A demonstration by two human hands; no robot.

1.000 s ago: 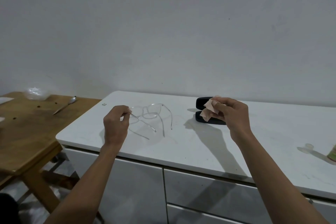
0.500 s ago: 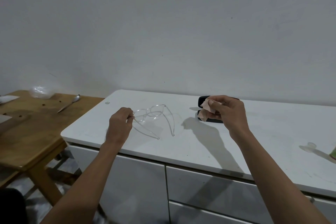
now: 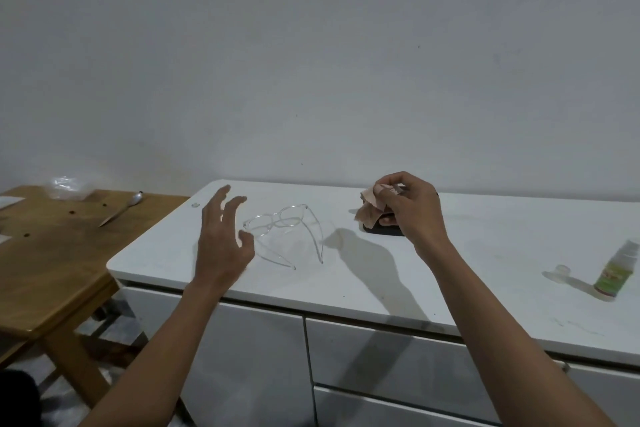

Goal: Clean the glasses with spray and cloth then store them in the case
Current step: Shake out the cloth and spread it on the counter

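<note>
At lower left of centre, the left hand [image 3: 221, 246] hovers with fingers spread, its grip holding nothing. Just right of it, clear-framed glasses [image 3: 284, 230] lie unfolded on the white worktop [image 3: 381, 274]. Right of centre, the right hand [image 3: 412, 208] pinches a cloth [image 3: 369, 210] above the dark case [image 3: 386, 229]. At far right stands the spray bottle [image 3: 616, 272].

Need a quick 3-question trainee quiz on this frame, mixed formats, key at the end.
1. True or false: the left hand grips the clear-framed glasses.
2. What does the right hand pinch? A) spray bottle B) peach cloth C) spoon
3. Fill in: the spray bottle stands beside its loose clear ____ on the white cabinet top.

Key: 1 false, the hand is open beside them, and they lie on the top with temples unfolded. 2 B, peach cloth, held in front of the black glasses case. 3 cap.
</note>
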